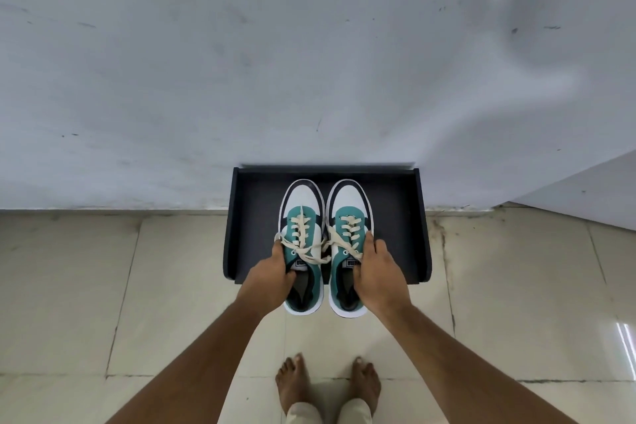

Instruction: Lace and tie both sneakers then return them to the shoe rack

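Two teal, white and black sneakers sit side by side, toes toward the wall, over the black shoe rack (395,224). The heels stick out past the rack's front edge. Cream laces run through both and end in tied bows near the tongues. My left hand (272,272) grips the left sneaker (301,213) at its collar, fingers inside the opening. My right hand (378,268) holds the right sneaker (349,213) the same way at its outer side. Whether the soles rest on the shelf or hover just above it is unclear.
The rack stands against a scuffed white wall (309,62) on a beige tiled floor (516,286). My bare feet (327,382) stand on the tiles just in front of the rack. A second wall face juts in at the right.
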